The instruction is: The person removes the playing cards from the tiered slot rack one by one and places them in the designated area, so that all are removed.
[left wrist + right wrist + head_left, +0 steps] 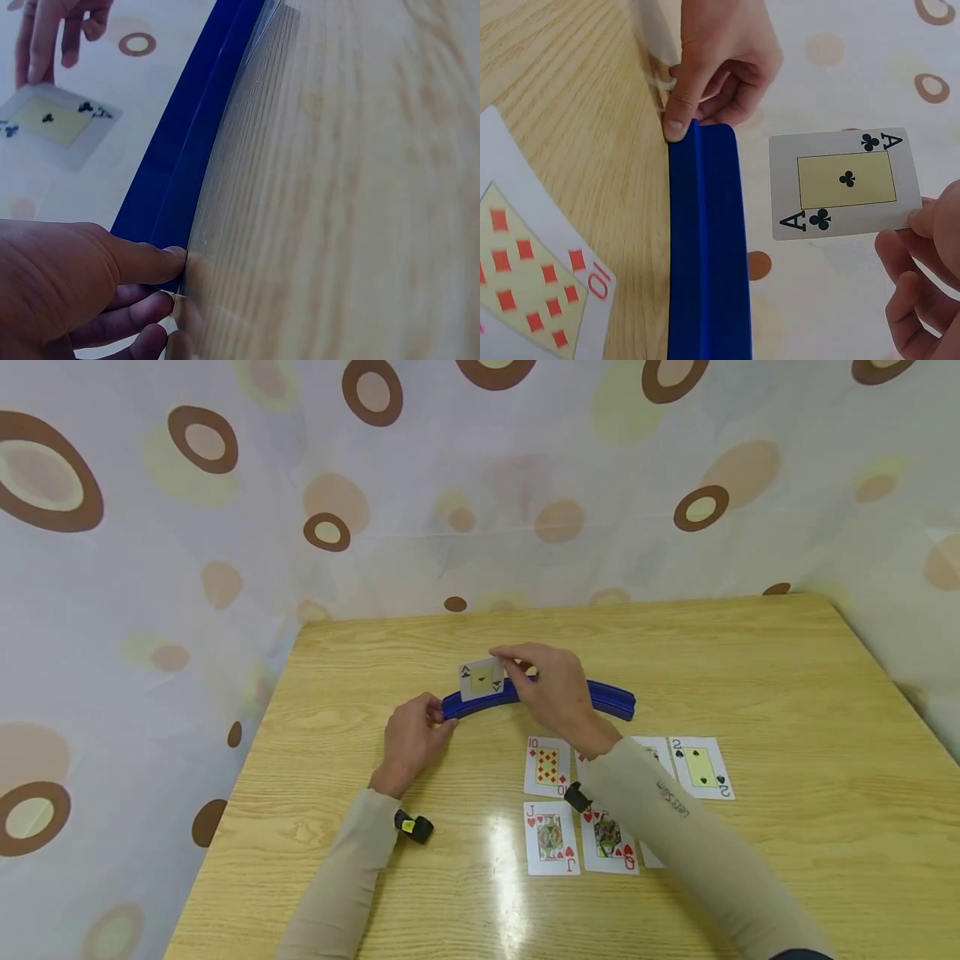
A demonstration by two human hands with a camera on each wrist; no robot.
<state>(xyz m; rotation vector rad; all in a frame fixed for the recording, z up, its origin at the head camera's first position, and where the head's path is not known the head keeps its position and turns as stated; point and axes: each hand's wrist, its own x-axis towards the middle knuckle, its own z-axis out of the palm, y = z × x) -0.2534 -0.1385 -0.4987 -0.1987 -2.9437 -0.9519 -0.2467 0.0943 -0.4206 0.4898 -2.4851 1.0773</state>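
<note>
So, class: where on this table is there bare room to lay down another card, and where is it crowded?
Bare wood lies left of the ten of diamonds, before the left hand, and behind the blue card holder toward the far table edge. It is crowded around the face-up cards under the right hand and its forearm.

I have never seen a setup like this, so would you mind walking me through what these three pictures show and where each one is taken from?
There is no machine here: a person works with two bare hands and wears three cameras. The wide picture comes from a head camera looking down at a wooden table. The other two come from cameras on each wrist.

The left hand holds the left end of a curved blue card holder, thumb pressed against its tip. The right hand pinches an ace of clubs just above the holder.

Face up on the table lie a ten of diamonds, a two of spades, a jack of hearts and a queen of hearts. The right forearm hides parts of further cards.
</note>
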